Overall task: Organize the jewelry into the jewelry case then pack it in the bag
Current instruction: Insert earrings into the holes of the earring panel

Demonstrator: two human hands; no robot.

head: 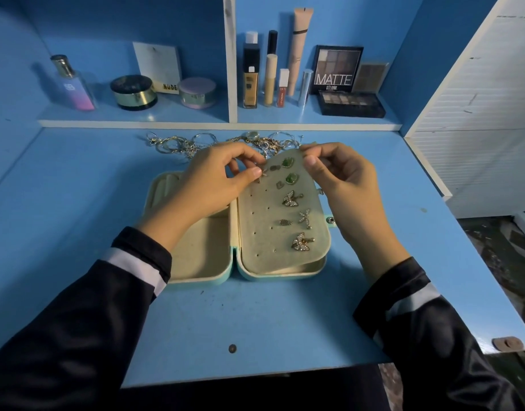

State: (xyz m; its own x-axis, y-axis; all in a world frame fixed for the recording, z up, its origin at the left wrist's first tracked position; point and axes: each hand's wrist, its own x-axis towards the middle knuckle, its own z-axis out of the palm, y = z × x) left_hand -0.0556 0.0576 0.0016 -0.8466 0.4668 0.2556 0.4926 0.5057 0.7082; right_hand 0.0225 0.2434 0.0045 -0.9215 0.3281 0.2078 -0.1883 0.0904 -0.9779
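Left hand (216,179) pinches a small earring (263,172) at the earring panel (273,232). Right hand (341,179) pinches that panel's top edge.

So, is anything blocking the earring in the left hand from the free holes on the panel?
Nothing visible does. The left hand pinches the small earring right at the earring panel, whose left column of holes is bare; the mounted earrings sit toward its right side. The right hand only pinches the top edge.
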